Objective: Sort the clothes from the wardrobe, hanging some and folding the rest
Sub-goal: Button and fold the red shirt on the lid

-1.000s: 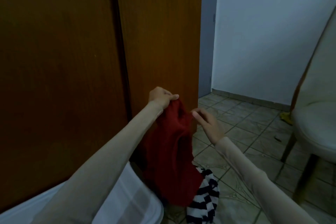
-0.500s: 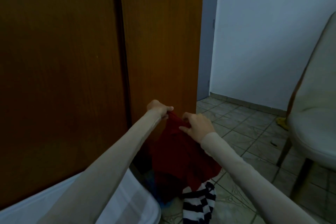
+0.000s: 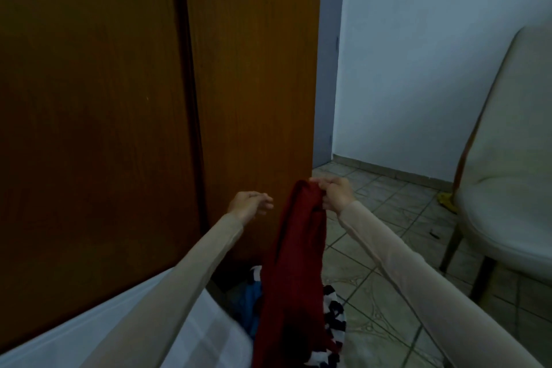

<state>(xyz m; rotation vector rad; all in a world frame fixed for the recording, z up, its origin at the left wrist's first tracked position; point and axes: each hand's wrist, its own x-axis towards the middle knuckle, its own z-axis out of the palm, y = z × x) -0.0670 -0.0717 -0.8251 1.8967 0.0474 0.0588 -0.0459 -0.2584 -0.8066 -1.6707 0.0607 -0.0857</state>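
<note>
A dark red garment (image 3: 295, 263) hangs straight down in front of the brown wardrobe (image 3: 119, 98). My right hand (image 3: 336, 196) grips its top edge with curled fingers. My left hand (image 3: 249, 203) hovers just left of the garment, fingers relaxed and holding nothing. Below, a black-and-white striped garment (image 3: 333, 314) and a blue cloth (image 3: 254, 299) lie on the floor at the wardrobe's foot, partly hidden by the red garment.
A white fabric surface (image 3: 203, 340) fills the lower left. A cream upholstered chair (image 3: 507, 176) stands at the right on the tiled floor (image 3: 388, 248). A pale wall (image 3: 433, 54) closes off the back, with a small yellow item (image 3: 446, 199) near the chair.
My left hand has let go of the red garment and moved apart to the left. My right hand now holds it alone, raised slightly to the right, so it hangs long.
</note>
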